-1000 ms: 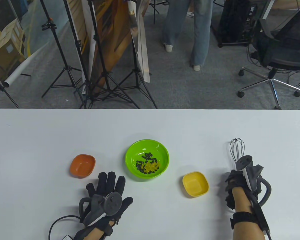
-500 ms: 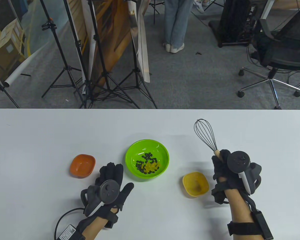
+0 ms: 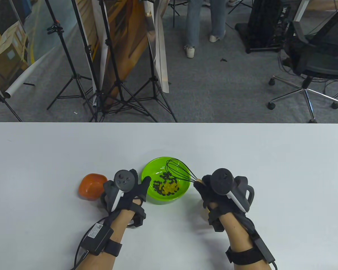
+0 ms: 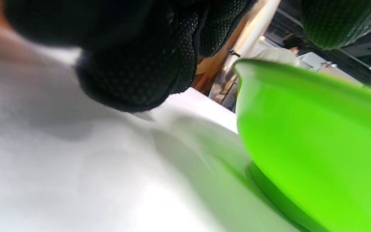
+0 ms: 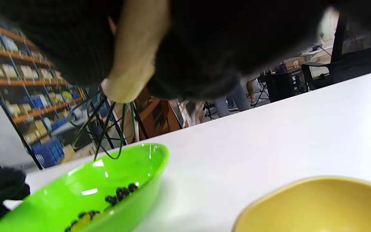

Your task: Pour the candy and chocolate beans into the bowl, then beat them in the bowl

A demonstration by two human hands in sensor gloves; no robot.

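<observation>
The green bowl [image 3: 183, 189] [image 4: 301, 145] [image 5: 76, 190] sits mid-table and holds dark chocolate beans [image 3: 164, 177] and yellow candy [image 3: 170, 188]. My right hand [image 3: 211, 191] grips the wooden handle [image 5: 130, 64] of a black wire whisk [image 3: 180, 170], whose wires [image 5: 108, 129] hang over the bowl's far right side, above the beans. My left hand [image 3: 131, 189] lies at the bowl's left edge. Its thumb [image 3: 146, 182] reaches over the rim, and its fingers [image 4: 134, 64] rest on the table beside the wall with a small gap showing.
An empty orange dish [image 3: 88, 185] stands left of my left hand, partly hidden by it. An empty yellow dish [image 5: 317, 206] sits under my right hand, covered in the table view. The white table [image 3: 270, 157] ends at its far edge, with tripods and a chair beyond.
My right hand has lifted the whisk from the right side of the table and carried it left over the bowl. My left hand has moved forward and right to the bowl's rim.
</observation>
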